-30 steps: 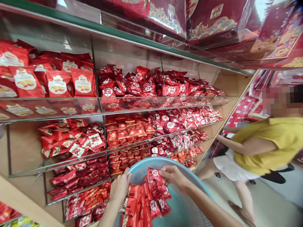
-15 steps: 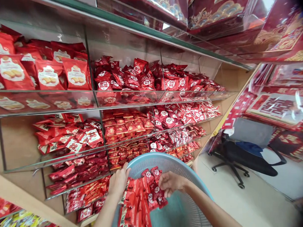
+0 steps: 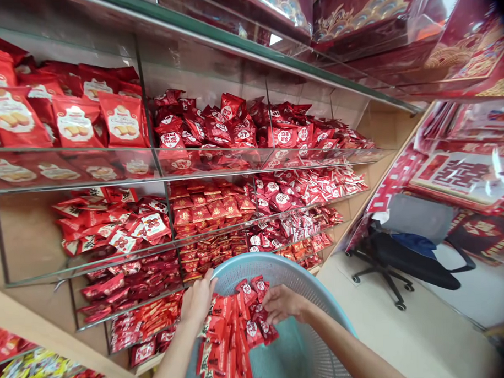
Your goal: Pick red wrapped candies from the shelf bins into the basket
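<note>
A round light-blue mesh basket point(image 3: 336, 302) stands below the shelves. On its left side lie long red packets point(image 3: 224, 344) in a heap, with small dark-red packets point(image 3: 254, 316) beside them. My left hand point(image 3: 198, 295) is at the basket's left rim, its fingers wrapped over the edge. My right hand point(image 3: 284, 303) is inside the basket, palm turned toward the dark-red packets, fingers curled at their right edge; whether it grips one is hidden.
Glass shelves point(image 3: 210, 171) full of red snack packets span the front and left. Dark-red gift boxes point(image 3: 362, 20) sit above right. An office chair point(image 3: 407, 255) stands on the floor at the right. Yellow packets point(image 3: 30, 367) lie at bottom left.
The view has shifted very slightly. My right hand's fingers have shifted a little at the dark-red packets. My left hand stays at the rim.
</note>
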A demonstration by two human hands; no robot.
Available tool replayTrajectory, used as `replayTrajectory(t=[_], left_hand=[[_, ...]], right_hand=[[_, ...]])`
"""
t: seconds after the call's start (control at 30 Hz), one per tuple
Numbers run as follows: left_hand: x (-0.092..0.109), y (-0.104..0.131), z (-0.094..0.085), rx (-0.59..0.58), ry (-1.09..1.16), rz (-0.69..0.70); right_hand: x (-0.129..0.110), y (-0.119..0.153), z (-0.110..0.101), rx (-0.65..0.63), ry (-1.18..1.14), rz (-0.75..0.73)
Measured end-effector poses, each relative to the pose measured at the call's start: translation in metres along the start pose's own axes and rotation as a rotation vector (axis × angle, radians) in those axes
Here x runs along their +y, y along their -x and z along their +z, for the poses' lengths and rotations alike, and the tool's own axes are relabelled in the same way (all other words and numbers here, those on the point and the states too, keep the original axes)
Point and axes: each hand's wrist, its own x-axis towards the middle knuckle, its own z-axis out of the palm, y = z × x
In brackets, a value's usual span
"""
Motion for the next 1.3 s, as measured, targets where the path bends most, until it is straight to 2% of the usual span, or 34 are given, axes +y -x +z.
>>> replayTrajectory(t=[0.1, 0.33, 0.53, 0.6, 0.67, 0.73, 0.8, 0.87, 1.0, 1.1, 1.2, 1.27, 1.3], left_hand=[[-0.001, 0.000, 0.001, 0.012, 0.008, 0.004], [-0.003, -0.003, 0.005, 0.014, 0.034, 0.006], [-0.001, -0.001, 0.002, 0.019, 0.014, 0.004], [0.000, 0.000, 0.000, 0.004, 0.010, -0.006], [0.001, 0.000, 0.000, -0.004, 0.010, -0.012], [0.000, 0.000, 0.001, -0.006, 0.014, -0.014], [-0.001, -0.001, 0.004, -0.006, 0.018, -0.016], [-0.002, -0.001, 0.006, 0.007, 0.025, -0.016], [-0.001, 0.001, 0.006, 0.001, 0.053, -0.021], [-0.001, 0.002, 0.005, -0.021, 0.066, -0.039], [-0.001, 0.002, 0.006, -0.019, 0.079, -0.043], [-0.001, 0.002, 0.008, -0.023, 0.091, -0.042], [-0.002, 0.002, 0.009, -0.027, 0.099, -0.041]], right_hand=[[0.001, 0.005, 0.005, 0.008, 0.034, -0.058], [0.006, 0.008, 0.015, -0.207, 0.205, 0.059], [0.003, 0.007, 0.022, -0.245, 0.177, 0.061], [0.001, 0.002, 0.026, -0.308, 0.196, 0.131], [-0.003, -0.003, 0.028, -0.425, 0.284, 0.259], [-0.014, -0.001, 0.026, -0.433, 0.411, 0.245], [-0.039, 0.012, 0.020, -0.282, 0.540, 0.056], [-0.081, 0.036, 0.015, -0.129, 0.634, -0.152], [-0.195, 0.100, 0.018, -0.106, 0.675, -0.551], [-0.274, 0.134, 0.030, 0.146, 0.765, -0.887], [-0.331, 0.139, 0.037, 0.396, 0.812, -1.165], [-0.359, 0.127, 0.036, 0.524, 0.876, -1.273], [-0.370, 0.119, 0.034, 0.549, 0.920, -1.304]])
